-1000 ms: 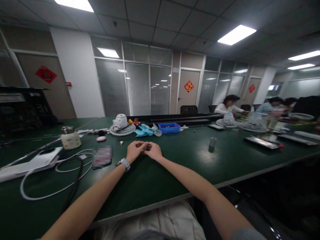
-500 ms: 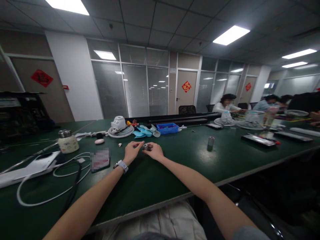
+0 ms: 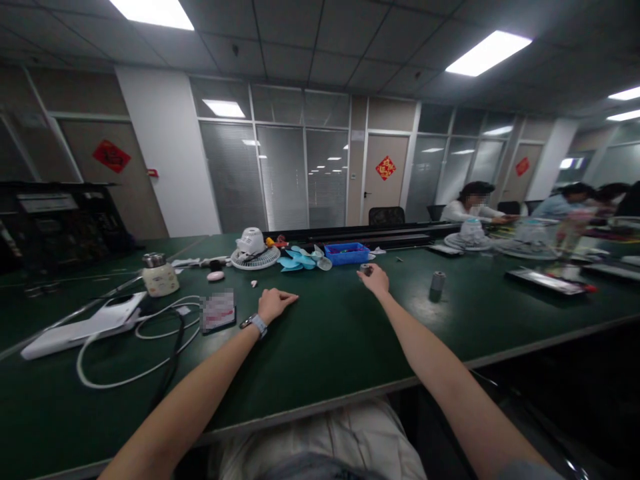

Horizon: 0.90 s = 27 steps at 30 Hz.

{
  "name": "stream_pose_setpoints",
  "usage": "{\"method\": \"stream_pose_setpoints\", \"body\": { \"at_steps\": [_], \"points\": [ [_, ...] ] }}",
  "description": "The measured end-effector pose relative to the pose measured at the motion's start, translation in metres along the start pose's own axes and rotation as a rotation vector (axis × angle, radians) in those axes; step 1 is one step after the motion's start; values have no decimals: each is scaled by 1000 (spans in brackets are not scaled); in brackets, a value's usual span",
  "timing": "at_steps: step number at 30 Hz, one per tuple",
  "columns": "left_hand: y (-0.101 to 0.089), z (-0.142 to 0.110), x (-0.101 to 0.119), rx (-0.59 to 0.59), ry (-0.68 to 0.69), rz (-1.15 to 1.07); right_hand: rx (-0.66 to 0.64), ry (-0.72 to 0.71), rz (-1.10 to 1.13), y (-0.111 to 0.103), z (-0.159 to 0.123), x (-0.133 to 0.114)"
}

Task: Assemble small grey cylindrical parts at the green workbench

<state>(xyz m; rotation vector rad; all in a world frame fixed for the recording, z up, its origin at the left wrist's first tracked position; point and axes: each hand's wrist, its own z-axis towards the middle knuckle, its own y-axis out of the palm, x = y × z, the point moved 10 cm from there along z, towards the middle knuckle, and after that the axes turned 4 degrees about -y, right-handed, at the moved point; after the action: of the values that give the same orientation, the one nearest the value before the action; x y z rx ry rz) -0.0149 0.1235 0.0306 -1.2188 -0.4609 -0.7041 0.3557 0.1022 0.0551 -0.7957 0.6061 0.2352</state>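
Note:
My right hand (image 3: 376,280) is closed around a small grey metal cylinder (image 3: 367,269), held near the table's middle, in front of the blue bin; the fingers hide part of it. A similar grey cylinder (image 3: 438,281) stands upright on the green table to the right of that hand. My left hand (image 3: 274,305), with a watch on its wrist, rests low over the table. Its fingers stretch out to the right, and no object shows in them. A small pale piece (image 3: 254,284) lies just beyond it.
A blue bin (image 3: 347,253), light-blue fan blades (image 3: 303,259) and a white fan part (image 3: 254,250) line the back. At left are a bottle (image 3: 160,277), a white device (image 3: 85,327) with cables and a blurred card-like item (image 3: 218,312). A co-worker (image 3: 473,203) sits far right.
My hands have parted. The right hand has carried the cylinder to the right and away from me, while the left hand has let go and stayed near its place. The view has shifted slightly.

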Motion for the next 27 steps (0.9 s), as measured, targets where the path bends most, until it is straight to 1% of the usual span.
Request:
{"method": "stream_pose_setpoints", "body": {
  "at_steps": [3,4,6,8,9,10,11,12,13,15,16,18,20,22,23,25,27],
  "points": [
    [6,2,3,-46,58,115,-21,10,-13,11,2,16],
    [4,3,2,-31,61,126,-29,6,-11,14,2,18],
    [-3,6,-4,46,30,104,-54,5,-8,17,2,20],
    [-13,7,-13,141,-31,58,-42,6,-37,11,0,13],
    [-17,7,-16,179,-60,37,-11,-14,-61,5,-3,3],
    [-20,7,-19,205,-85,20,26,-62,-83,-1,-8,-12],
    [-22,6,-21,220,-104,6,53,-140,-92,-5,-14,-34],
    [-23,6,-22,225,-119,-8,53,-247,-85,-4,-24,-60],
    [-23,5,-23,222,-130,-25,18,-376,-58,2,-37,-89],
    [-22,4,-24,215,-144,-64,-180,-632,30,31,-72,-144],
    [-22,3,-24,214,-141,-83,-284,-730,73,47,-91,-166],
    [-22,3,-22,218,-116,-113,-449,-840,138,75,-123,-196],
    [-22,3,-20,220,-93,-123,-546,-876,170,95,-143,-209],
    [-20,3,-21,211,-86,-118,-581,-876,174,104,-150,-213],
    [-20,3,-21,204,-88,-112,-584,-866,162,104,-150,-213],
    [-18,4,-21,189,-91,-105,-569,-835,128,98,-141,-207],
    [-17,4,-22,175,-102,-102,-517,-801,117,82,-122,-196]
  ]
}}
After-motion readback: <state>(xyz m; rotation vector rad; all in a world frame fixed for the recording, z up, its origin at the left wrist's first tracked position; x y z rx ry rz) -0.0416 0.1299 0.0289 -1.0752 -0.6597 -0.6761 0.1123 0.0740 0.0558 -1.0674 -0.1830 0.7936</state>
